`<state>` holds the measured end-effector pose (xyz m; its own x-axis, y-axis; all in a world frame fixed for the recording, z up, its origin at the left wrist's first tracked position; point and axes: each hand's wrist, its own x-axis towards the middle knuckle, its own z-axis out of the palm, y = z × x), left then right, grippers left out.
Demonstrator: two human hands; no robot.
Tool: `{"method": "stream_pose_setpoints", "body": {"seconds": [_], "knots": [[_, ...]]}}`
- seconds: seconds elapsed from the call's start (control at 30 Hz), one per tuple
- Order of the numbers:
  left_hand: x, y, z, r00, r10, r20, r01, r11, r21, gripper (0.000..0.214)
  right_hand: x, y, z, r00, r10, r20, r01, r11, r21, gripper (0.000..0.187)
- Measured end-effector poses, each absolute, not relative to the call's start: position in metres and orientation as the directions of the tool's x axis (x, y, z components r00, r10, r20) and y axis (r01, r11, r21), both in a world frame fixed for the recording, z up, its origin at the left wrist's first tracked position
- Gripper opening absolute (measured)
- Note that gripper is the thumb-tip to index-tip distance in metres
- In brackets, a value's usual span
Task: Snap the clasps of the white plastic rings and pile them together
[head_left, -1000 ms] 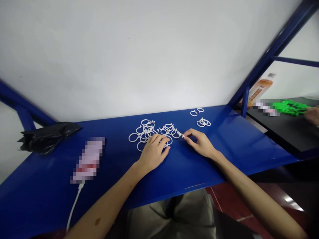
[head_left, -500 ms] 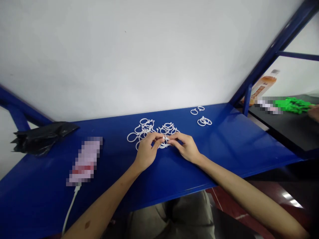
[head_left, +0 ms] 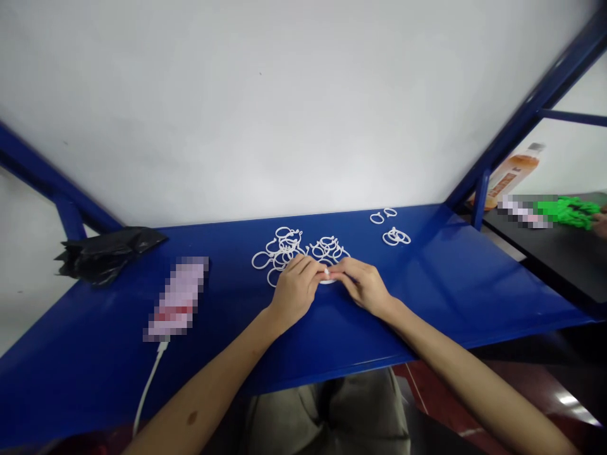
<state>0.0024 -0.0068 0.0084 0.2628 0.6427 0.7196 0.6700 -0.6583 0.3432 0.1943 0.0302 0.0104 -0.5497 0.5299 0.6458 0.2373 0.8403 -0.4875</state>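
My left hand (head_left: 294, 292) and my right hand (head_left: 364, 287) meet fingertip to fingertip above the blue table (head_left: 427, 297). Both are closed in a pinch on one white plastic ring (head_left: 327, 281), whose small catch shows between the fingertips. Most of that ring is hidden by the fingers. Behind my left hand lies a loose pile of similar white rings (head_left: 261, 260), each with a little knob or catch. A smaller cluster of rings (head_left: 329, 242) sits just beyond the fingertips.
Several more rings (head_left: 396, 237) lie at the back right. On the left are a black plastic bag (head_left: 111, 249) and a blurred-out pinkish object (head_left: 177, 300) with a white cable (head_left: 149, 385). Beyond the blue frame, a bottle (head_left: 512, 177) and green pieces (head_left: 569, 212) stand beside another person's hand (head_left: 601, 222).
My fingertips have drawn closer together around the ring, and the left fingers now cover more of it. The whole view has shifted slightly.
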Motion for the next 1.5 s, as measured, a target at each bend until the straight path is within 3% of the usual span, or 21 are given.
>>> {"method": "stream_pose_setpoints", "body": {"seconds": [0.1, 0.23, 0.37, 0.47, 0.57, 0.7, 1.1, 1.2, 1.33, 1.5], "knots": [[0.004, -0.004, 0.01, 0.292, 0.726, 0.622, 0.768, -0.565, 0.3, 0.023, 0.207, 0.053, 0.008, -0.471, 0.614, 0.634, 0.459, 0.784, -0.418, 0.024], [0.004, -0.005, 0.007, 0.308, 0.786, 0.537, 0.784, -0.529, 0.325, 0.032, 0.247, 0.088, 0.001, -0.246, 0.757, 0.605, 0.802, 0.51, -0.312, 0.033], [0.004, -0.007, 0.003, 0.319, 0.79, 0.523, 0.772, -0.537, 0.34, 0.024, 0.282, 0.104, -0.004, -0.086, 0.801, 0.593, 0.938, 0.266, -0.223, 0.033], [0.004, -0.008, 0.004, 0.336, 0.794, 0.507, 0.767, -0.543, 0.342, 0.019, 0.282, 0.101, -0.002, -0.038, 0.782, 0.622, 0.97, 0.178, -0.165, 0.033], [0.005, -0.008, 0.006, 0.339, 0.794, 0.504, 0.769, -0.543, 0.338, 0.017, 0.267, 0.094, 0.001, -0.109, 0.783, 0.612, 0.94, 0.281, -0.192, 0.035], [0.006, -0.008, 0.008, 0.324, 0.797, 0.51, 0.78, -0.53, 0.332, 0.014, 0.242, 0.085, -0.002, -0.325, 0.813, 0.483, 0.824, 0.494, -0.277, 0.031], [0.007, -0.007, 0.007, 0.325, 0.802, 0.501, 0.774, -0.53, 0.346, 0.014, 0.225, 0.079, -0.011, -0.3, 0.856, 0.42, 0.804, 0.464, -0.372, 0.01], [0.006, -0.006, 0.007, 0.307, 0.799, 0.517, 0.769, -0.528, 0.361, 0.014, 0.223, 0.073, -0.003, -0.226, 0.874, 0.43, 0.765, 0.433, -0.478, 0.008], [0.005, -0.003, 0.006, 0.212, 0.804, 0.555, 0.73, -0.508, 0.458, 0.015, 0.213, 0.058, 0.004, -0.249, 0.871, 0.423, 0.572, 0.485, -0.662, 0.012], [0.003, -0.001, 0.01, 0.048, 0.855, 0.516, 0.63, -0.427, 0.649, 0.011, 0.197, 0.04, 0.006, -0.372, 0.804, 0.465, 0.383, 0.589, -0.712, 0.013]]}}
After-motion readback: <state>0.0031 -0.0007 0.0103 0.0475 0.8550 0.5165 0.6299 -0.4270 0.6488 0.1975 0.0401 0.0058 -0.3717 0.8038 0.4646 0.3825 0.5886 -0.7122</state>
